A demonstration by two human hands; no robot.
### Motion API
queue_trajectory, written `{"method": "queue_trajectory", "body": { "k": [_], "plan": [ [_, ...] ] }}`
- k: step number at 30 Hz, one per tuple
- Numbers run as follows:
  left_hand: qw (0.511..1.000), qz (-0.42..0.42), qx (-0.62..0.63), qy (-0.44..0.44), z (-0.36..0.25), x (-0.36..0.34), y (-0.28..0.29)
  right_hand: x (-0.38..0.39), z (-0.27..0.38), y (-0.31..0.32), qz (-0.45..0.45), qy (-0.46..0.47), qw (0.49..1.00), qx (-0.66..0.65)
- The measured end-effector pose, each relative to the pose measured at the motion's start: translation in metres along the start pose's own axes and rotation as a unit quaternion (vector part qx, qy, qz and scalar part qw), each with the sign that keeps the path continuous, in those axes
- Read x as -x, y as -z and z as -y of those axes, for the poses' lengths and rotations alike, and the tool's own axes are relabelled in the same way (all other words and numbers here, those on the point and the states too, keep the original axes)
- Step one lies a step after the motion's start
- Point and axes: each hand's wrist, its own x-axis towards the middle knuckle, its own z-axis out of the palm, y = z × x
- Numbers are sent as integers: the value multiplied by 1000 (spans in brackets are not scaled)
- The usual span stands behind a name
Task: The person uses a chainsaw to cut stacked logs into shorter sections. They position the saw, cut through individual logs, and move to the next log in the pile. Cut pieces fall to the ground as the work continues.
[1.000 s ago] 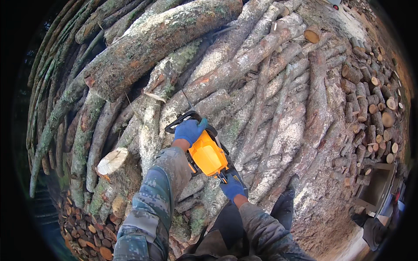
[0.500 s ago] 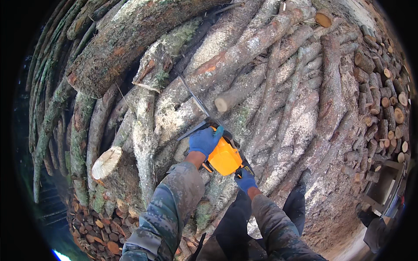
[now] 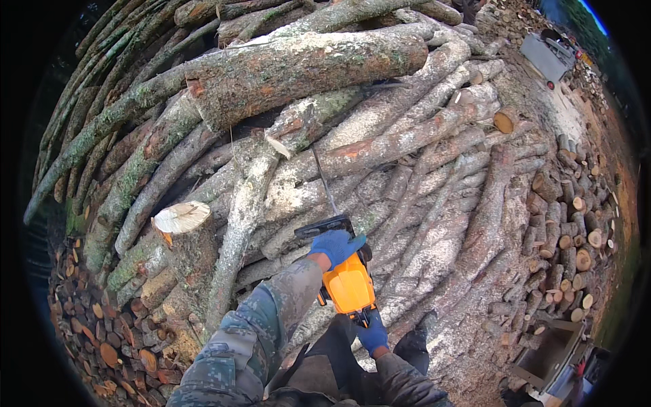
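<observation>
I hold an orange chainsaw (image 3: 349, 285) over a heap of logs, its bar (image 3: 323, 178) pointing away from me. My left hand (image 3: 333, 248), in a blue glove, is closed round the front handle behind the black hand guard (image 3: 324, 226). The blue-gloved right hand (image 3: 372, 334) is closed on the rear handle; its fingers are partly hidden. The bar's tip reaches beside a bark-covered log (image 3: 369, 154) dusted with sawdust. Whether the bar touches that log, I cannot tell.
A thick log (image 3: 305, 74) lies across the heap's far side. An upright log (image 3: 186, 237) with a pale cut top stands left. Short cut logs (image 3: 569, 224) are piled right, split firewood (image 3: 108, 339) lower left. A metal box-shaped machine (image 3: 553, 353) stands lower right.
The view has tilted up, showing more of the far ground. The chainsaw and both hands sit lower in the picture. The pale cut end right of the bar no longer shows.
</observation>
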Motion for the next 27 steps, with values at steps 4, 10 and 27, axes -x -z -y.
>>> {"method": "queue_trajectory", "body": {
  "k": [4,10,27],
  "plan": [
    [997,-13,69,-31,-27,77,-34,105,36,63,-24,-77,989,126],
    [987,-26,146,-64,-70,181,-38,190,24,114,-46,-86,973,208],
    [944,-242,214,-69,-29,209,34,108,115,102,32,70,981,176]
  ]
}}
